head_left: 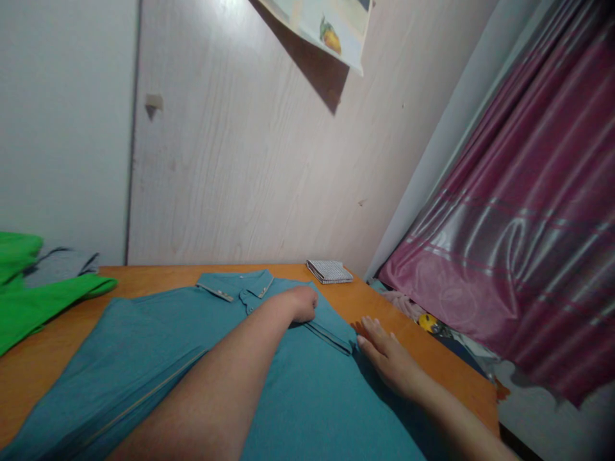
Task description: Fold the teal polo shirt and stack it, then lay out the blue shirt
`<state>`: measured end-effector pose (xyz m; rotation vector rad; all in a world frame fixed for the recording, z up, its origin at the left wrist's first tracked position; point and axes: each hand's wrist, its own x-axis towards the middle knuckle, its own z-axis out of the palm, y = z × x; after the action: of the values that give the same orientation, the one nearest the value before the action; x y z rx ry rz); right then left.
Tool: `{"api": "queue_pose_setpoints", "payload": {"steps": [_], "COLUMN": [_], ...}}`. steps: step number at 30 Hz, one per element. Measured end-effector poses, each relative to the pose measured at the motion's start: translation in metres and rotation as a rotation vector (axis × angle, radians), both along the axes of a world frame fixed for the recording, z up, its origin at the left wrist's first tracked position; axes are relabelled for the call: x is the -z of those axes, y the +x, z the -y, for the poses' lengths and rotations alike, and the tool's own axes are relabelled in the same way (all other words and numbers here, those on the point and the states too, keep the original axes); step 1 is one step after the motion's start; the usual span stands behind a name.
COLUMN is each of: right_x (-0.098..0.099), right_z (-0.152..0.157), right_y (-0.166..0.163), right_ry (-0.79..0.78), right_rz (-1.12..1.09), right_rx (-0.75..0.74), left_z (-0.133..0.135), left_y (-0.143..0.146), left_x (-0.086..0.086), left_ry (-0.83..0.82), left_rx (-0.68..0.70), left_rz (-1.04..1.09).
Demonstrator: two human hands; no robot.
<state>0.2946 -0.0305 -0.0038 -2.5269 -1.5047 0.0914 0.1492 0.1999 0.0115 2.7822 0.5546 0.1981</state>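
Observation:
A teal polo shirt [144, 358] lies spread flat on an orange wooden table [423, 349], collar toward the far wall. My left hand [302, 302] reaches across the shirt and rests on its right shoulder near the collar, fingers curled down onto the cloth. My right hand [387, 355] lies flat with fingers stretched out at the shirt's right sleeve edge, touching the hem and the table beside it.
A green garment [29, 301] and a grey one [62, 262] are piled at the table's left end. A small folded checked cloth [329, 271] sits at the far right corner. A wood-panel wall stands behind; a maroon curtain [528, 243] hangs to the right, past the table edge.

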Motion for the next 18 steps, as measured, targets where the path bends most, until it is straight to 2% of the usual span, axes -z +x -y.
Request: {"api": "queue_pose_setpoints", "payload": {"steps": [2, 5, 10, 18], "right_x": [0.0, 0.004, 0.005, -0.006], "right_z": [0.006, 0.015, 0.021, 0.022], "right_y": [-0.007, -0.019, -0.028, -0.023], "right_ry": [0.004, -0.074, -0.101, -0.139], "right_rz": [-0.033, -0.076, -0.069, -0.067], "right_rx": [-0.089, -0.187, -0.167, -0.128], "left_z": [0.0, -0.001, -0.003, -0.004], "left_y": [0.001, 0.001, 0.001, 0.002], "left_x": [0.0, 0.001, 0.002, 0.003], "left_ry": [-0.001, -0.001, 0.004, -0.011], "left_rx": [-0.002, 0.006, 0.026, 0.026], "left_rz": [-0.006, -0.017, -0.023, -0.004]}}
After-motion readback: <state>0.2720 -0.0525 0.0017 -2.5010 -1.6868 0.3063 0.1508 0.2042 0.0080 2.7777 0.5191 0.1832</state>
